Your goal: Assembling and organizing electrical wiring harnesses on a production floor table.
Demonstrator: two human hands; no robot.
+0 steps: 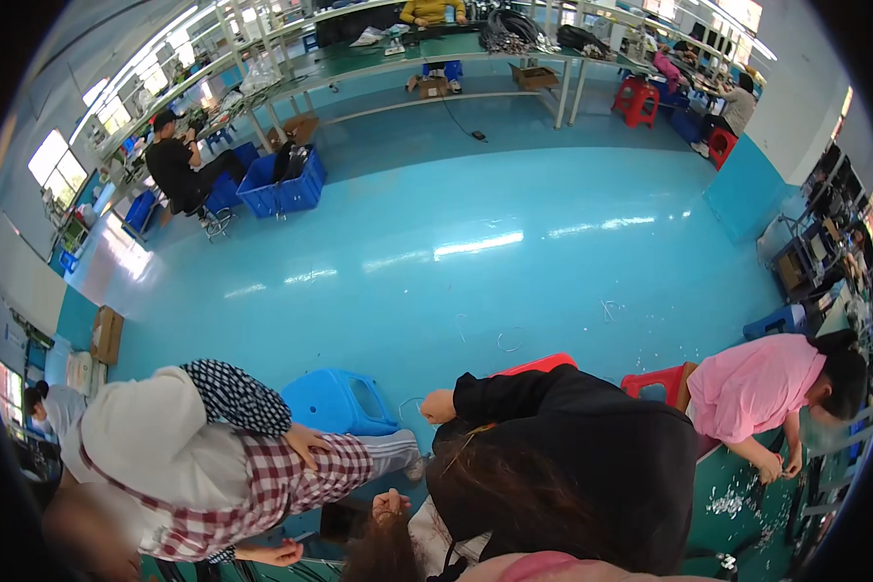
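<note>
Low in the middle, very near, a black sleeve (509, 393) ends in a bare hand (438, 405) with its fingers tucked in. Below and left of it another hand (390, 506) has curled fingers, close to brown hair (388, 555). Whether these two hands are mine I cannot make out, nor which is left or right. No held thing shows in either. Long hair lies across the black top (621, 466). At the left, a person in a checked apron (291, 475) rests one hand (306, 443) on a thigh; their other hand (279, 553) is over dark cables.
A blue stool (338, 400) and a red stool (655, 380) stand close by. At right, a person in pink (761, 383) works over small white pieces on a green table (713, 485). Blue crates (286, 184), a pillar (761, 175) and a long workbench (407, 60) stand farther off.
</note>
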